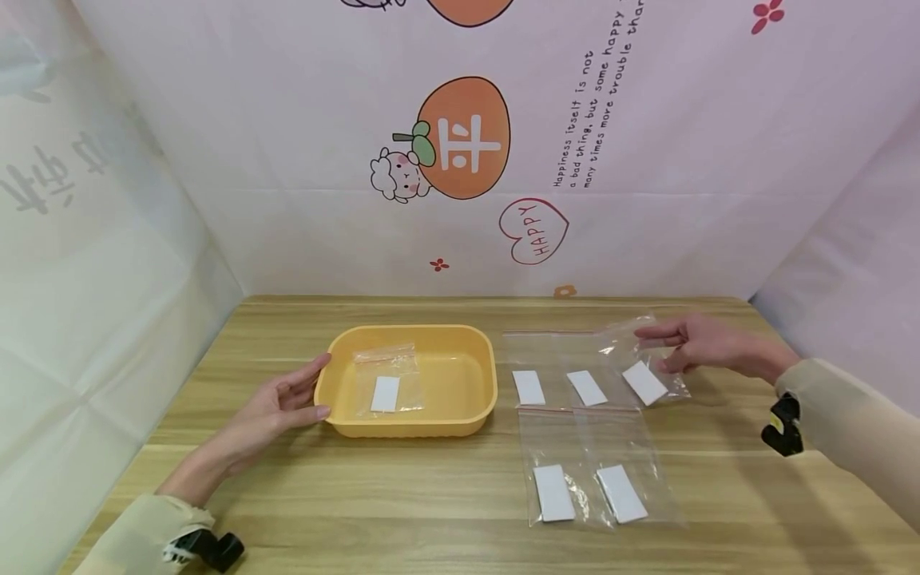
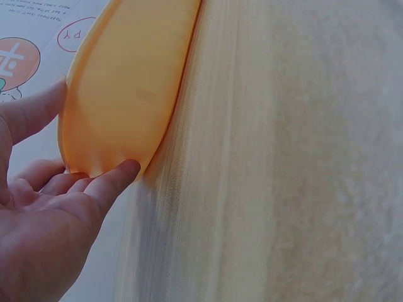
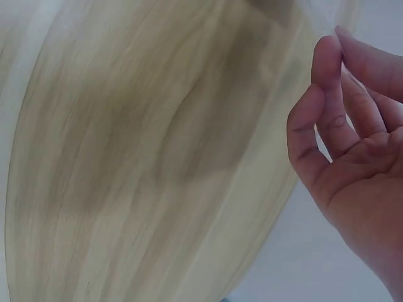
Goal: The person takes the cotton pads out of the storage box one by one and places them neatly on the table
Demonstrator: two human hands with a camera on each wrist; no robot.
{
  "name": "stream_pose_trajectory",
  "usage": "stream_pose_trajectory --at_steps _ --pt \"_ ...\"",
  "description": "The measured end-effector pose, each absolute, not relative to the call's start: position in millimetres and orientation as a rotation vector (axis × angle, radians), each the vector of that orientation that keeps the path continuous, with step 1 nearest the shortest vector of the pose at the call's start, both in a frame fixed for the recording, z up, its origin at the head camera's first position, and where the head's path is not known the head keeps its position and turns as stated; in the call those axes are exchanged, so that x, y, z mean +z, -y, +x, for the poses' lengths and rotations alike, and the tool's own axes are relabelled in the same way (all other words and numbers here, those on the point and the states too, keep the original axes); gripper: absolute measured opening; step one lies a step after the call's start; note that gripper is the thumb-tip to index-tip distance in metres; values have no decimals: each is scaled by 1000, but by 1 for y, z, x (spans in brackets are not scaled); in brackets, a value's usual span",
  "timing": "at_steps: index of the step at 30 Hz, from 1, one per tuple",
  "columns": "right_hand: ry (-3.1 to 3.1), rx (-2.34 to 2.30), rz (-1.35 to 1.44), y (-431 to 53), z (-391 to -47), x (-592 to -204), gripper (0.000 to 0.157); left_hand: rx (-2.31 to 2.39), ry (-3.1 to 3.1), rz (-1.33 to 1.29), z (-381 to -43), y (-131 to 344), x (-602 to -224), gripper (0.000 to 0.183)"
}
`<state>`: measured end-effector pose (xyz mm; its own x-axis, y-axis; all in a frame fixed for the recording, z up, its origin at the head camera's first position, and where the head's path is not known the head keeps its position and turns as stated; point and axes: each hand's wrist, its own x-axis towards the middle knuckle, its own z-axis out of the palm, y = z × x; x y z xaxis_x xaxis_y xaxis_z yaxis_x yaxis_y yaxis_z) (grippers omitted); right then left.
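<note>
My left hand [image 1: 276, 403] holds the left end of a yellow plastic basin [image 1: 402, 429], its thumb and fingers spread along the wall and rim. In the left wrist view, the fingertips press the basin's outer side [image 2: 126, 88]. Inside lies a clear zip bag [image 1: 410, 363] with a white card. On the right, my right hand [image 1: 707, 347] pinches another clear zip bag [image 1: 618, 339], whose upper corner is raised and creased. A white card [image 1: 644, 383] shows tilted inside it. The right wrist view shows fingertips meeting, with little of the bag visible.
Several more clear zip bags with white cards [image 1: 529, 388] lie in two overlapping rows right of the basin. Wooden tabletop [image 1: 402, 495] runs in front. A printed white cloth [image 1: 309, 160] hangs behind, and pale cloth walls rise at both sides.
</note>
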<state>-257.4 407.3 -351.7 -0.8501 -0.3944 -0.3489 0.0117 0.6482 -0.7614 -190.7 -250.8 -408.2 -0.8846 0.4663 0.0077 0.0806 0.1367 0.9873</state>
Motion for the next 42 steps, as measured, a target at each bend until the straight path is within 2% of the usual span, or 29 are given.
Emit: stream_pose_trajectory --at_steps 15,42 --pt "-2610 -939 -400 -416 -255 -370 73 1802 -2122 539 -192 251 -408 86" --pt "-2852 -685 -448 -420 -252 -387 69 1808 -2123 552 -190 250 -408 86"
